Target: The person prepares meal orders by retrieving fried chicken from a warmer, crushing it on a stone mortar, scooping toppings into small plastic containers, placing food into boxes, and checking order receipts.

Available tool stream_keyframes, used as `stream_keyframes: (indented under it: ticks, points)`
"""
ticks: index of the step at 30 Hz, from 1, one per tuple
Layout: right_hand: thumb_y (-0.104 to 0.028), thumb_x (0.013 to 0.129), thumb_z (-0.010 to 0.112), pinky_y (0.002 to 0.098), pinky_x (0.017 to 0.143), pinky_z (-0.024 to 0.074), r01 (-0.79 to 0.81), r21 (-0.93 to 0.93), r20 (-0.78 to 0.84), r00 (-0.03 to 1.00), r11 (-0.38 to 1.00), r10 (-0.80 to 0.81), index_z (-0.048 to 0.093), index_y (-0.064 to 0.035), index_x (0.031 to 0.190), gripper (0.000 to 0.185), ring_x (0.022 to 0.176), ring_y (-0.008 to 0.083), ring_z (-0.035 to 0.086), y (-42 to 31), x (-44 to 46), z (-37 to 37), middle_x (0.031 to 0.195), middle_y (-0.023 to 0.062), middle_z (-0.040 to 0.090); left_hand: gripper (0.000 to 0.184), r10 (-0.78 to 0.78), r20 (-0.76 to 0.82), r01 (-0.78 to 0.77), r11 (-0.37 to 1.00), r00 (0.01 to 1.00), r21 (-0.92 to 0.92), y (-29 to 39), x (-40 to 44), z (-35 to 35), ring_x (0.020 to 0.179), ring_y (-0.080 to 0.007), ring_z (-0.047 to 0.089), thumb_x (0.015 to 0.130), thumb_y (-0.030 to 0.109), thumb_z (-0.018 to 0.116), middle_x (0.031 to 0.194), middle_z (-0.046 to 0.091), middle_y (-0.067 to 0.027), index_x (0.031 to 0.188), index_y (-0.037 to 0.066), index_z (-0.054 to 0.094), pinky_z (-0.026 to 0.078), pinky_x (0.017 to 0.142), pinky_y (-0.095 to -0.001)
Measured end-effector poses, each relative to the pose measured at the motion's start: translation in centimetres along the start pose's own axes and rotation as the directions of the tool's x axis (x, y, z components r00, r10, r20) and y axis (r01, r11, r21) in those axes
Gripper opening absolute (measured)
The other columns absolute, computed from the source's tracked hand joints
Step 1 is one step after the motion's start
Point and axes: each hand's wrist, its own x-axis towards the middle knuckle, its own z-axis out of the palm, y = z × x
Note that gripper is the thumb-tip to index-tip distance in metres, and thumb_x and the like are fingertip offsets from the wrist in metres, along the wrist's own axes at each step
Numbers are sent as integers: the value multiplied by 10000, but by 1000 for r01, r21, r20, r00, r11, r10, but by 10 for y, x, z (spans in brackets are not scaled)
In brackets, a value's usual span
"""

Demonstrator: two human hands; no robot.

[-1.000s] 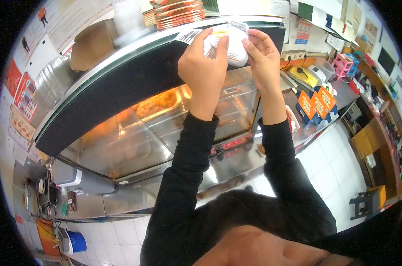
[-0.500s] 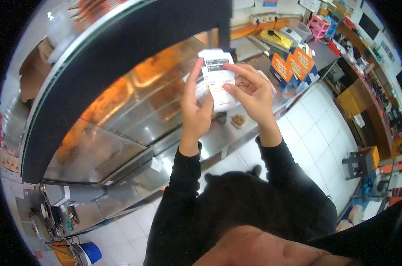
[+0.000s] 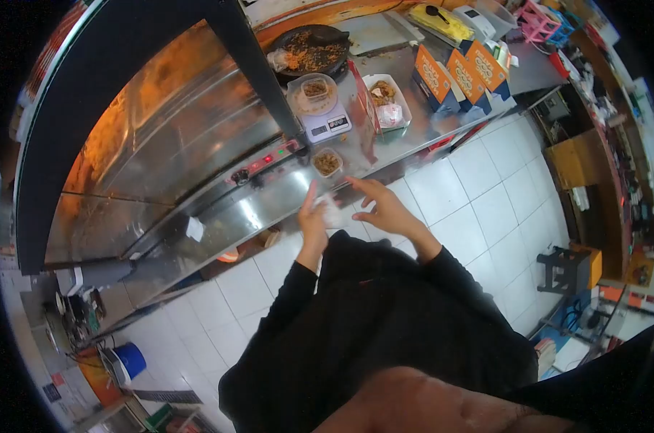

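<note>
white item handled off the table edge, near side of the scale

a white item [image 3: 332, 213], blurred, is seen between the two hands, on the near side of the scale [image 3: 328, 125] and apparently just off the edge of the table [image 3: 280, 196]. it seems to be touched by the left hand [image 3: 314, 224], but whether that grip is closed on it cannot be told through the blur. the grip of the right hand [image 3: 390, 214] is parted, thumb and forefinger spread, with nothing seen held. the step in hand is judged to be a two-handed handling of the item; by the next move, a steady left grip and a light right pinch would be called for, as thinness and softness are suggested.

the table is made of smooth, shiny steel. just on the near side of the scale, a small clear tub [image 3: 340, 169] is filled with coarse brown bits. by the flat, pale scale a rounder clear container [image 3: 292, 95] is carried. behind the scale, a dark, shallow bowl [image 3: 312, 71] is smeared with grainy orange matter. to the scale's right, rough browned food and a crinkled white packet [image 3: 390, 115] are held in an open carton [image 3: 405, 110]; farther right, stiff orange-fronted boxes [image 3: 460, 76] are stood upright.
</note>
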Motion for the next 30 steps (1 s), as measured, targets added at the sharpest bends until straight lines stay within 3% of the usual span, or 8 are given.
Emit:
stream_keyframes:
  ticks: [4, 7, 10, 12, 15, 21, 25, 30]
  points:
    - [-68, 735, 748, 305, 713, 520, 227, -228, -59, 967, 947, -246, 555, -107, 1261, 562, 857, 213, 603, 19, 55, -38, 1054, 115, 603, 324, 126, -185, -56, 938, 975, 343, -30, 42, -59, 821, -177, 661, 893, 10, 459, 1050, 664, -107, 1152, 39, 652, 517, 742, -279]
    - [-94, 743, 721, 343, 810, 493, 109, -164, -109, 986, 980, -128, 573, -82, 1208, 488, 910, 252, 605, 14, 130, -50, 991, 130, 630, 283, 288, -165, -99, 719, 943, 688, -35, 68, -65, 820, -236, 665, 853, 122, 579, 1024, 672, -137, 1104, 25, 669, 518, 746, -329]
    - [-120, 727, 711, 358, 869, 472, 218, -272, -304, 905, 937, -298, 513, -65, 1256, 568, 1012, 286, 581, 43, 231, -34, 1050, 130, 607, 510, 466, -58, -120, 342, 883, 932, -44, 90, -48, 879, -308, 645, 734, 335, 733, 1014, 662, -187, 1139, 36, 650, 509, 772, -383]
    - [-114, 699, 724, 408, 895, 459, 58, -630, -219, 944, 775, -248, 461, -82, 1308, 664, 1132, 296, 511, 52, 282, -29, 1146, 116, 554, 767, 404, -96, -1, 235, 910, 972, -25, 90, -18, 944, -353, 615, 599, 509, 816, 1018, 648, -226, 1190, 58, 627, 494, 808, -402]
    - [-120, 669, 735, 462, 881, 449, 154, -785, 86, 986, 599, -141, 472, -94, 1282, 667, 1206, 288, 433, 77, 342, -28, 1190, 105, 521, 982, 345, -34, -16, 141, 938, 990, -16, 103, -5, 969, -365, 587, 470, 603, 831, 974, 651, -208, 1266, 90, 570, 490, 811, -416]
    - [-280, 565, 827, 515, 896, 415, 253, -879, 311, 946, 403, 85, 602, -93, 1150, 654, 1183, 275, 462, 112, 396, -29, 1152, 82, 542, 1118, 284, 15, -53, 124, 959, 991, -17, 134, 0, 966, -409, 560, 436, 559, 856, 1060, 549, -239, 1364, 91, 442, 482, 799, -442]
    - [-337, 532, 836, 515, 878, 417, 327, -850, 372, 928, 414, 31, 622, -87, 1113, 668, 1131, 275, 489, 108, 401, -34, 1108, 91, 549, 1052, 261, 91, -104, 38, 961, 994, -13, 144, 5, 966, -398, 565, 456, 512, 864, 1030, 553, -224, 1336, 92, 468, 488, 793, -439]
    - [-259, 539, 803, 450, 851, 442, 395, -720, 254, 915, 571, -312, 552, -79, 1174, 706, 1079, 304, 504, 65, 379, -81, 1095, 124, 509, 736, 258, 74, -103, 98, 963, 990, -14, 152, 8, 960, -348, 565, 521, 321, 824, 1004, 578, -173, 1175, 113, 560, 487, 783, -454]
